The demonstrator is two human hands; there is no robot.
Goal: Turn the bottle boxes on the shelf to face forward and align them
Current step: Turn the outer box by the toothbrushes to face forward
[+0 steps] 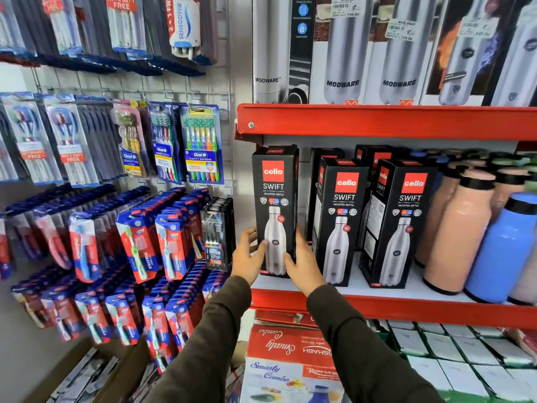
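While upright, box [274, 199] gripped by both hands.

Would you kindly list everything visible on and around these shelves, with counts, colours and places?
Cello Swift bottle boxes: three in front, more behind, black with red logos, middle shelf left.
Leftmost Cello box: one, black, facing forward, held on both sides.
Loose bottles: several, peach and blue, black caps, middle shelf right.
Modware bottle boxes: several, silver bottles pictured, top shelf.
Shelf edges: red.
Toothbrush packs: many, mostly blue and red, hanging on the left wall.
Smarty Combo box: one, red and white, below the shelf.
White boxes: many, bottom right.
Left hand: on the box's left side.
Right hand: on its right side.
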